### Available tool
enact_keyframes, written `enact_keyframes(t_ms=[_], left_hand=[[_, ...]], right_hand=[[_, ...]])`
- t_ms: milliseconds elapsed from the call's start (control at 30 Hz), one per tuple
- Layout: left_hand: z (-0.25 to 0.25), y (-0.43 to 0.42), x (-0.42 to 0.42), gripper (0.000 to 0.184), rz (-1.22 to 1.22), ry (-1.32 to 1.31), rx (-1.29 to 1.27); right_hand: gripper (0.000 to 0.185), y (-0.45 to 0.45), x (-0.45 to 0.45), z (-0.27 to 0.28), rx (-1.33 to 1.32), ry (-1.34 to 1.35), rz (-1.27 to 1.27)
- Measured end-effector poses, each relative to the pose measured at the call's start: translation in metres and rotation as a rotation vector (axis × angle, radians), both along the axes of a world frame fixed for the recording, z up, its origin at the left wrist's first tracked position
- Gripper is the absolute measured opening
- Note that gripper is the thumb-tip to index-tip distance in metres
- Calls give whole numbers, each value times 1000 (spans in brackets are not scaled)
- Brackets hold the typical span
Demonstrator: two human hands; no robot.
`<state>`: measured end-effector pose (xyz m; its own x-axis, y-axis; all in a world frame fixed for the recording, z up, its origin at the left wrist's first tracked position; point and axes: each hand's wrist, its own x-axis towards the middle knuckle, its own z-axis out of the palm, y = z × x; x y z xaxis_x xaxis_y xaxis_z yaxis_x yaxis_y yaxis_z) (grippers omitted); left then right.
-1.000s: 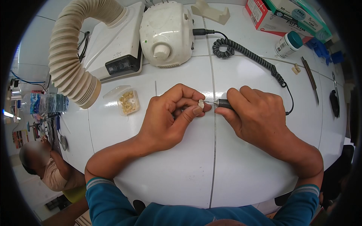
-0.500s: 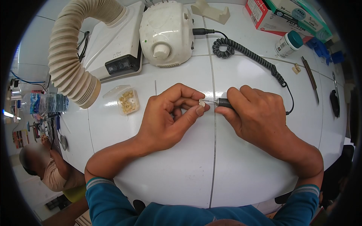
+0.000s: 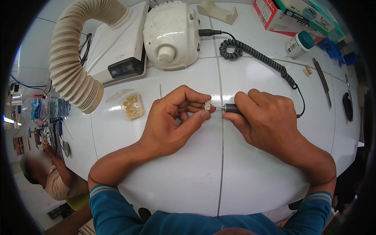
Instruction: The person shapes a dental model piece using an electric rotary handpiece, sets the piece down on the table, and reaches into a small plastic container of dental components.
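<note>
Between the thumb and fingers of my left hand [image 3: 172,123] is a small cream-coloured dental crown [image 3: 207,105]. My right hand [image 3: 270,123] is wrapped round a dark rotary handpiece [image 3: 232,108], pointing left. Its thin metal bur [image 3: 218,107] reaches the crown's right side; whether the tip touches cannot be made out. A coiled black cord [image 3: 258,58] links the handpiece to the white control unit [image 3: 172,39] with a round knob. Left of my left hand, a clear lidded box [image 3: 133,111] stands open with several yellowish tooth-like pieces inside.
A ribbed suction hose [image 3: 66,51] arches over the left side from a white machine [image 3: 117,51]. At right lie a white bottle [image 3: 299,46], a brown pointed tool [image 3: 322,82] and mask boxes [image 3: 297,19]. Another person [image 3: 58,176] sits far left.
My left hand has shifted very slightly left, and the crown is turned so that more of it shows. The handpiece has hardly moved.
</note>
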<state>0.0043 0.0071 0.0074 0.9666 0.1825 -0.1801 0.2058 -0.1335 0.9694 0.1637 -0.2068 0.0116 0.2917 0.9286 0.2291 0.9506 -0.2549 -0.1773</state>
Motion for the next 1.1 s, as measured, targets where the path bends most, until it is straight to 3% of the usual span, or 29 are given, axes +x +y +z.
enact_keyframes(t_ms=[1100], left_hand=[[4, -1, 0, 23, 26, 65, 129]], right_hand=[[42, 0, 0, 2, 2, -2, 40]])
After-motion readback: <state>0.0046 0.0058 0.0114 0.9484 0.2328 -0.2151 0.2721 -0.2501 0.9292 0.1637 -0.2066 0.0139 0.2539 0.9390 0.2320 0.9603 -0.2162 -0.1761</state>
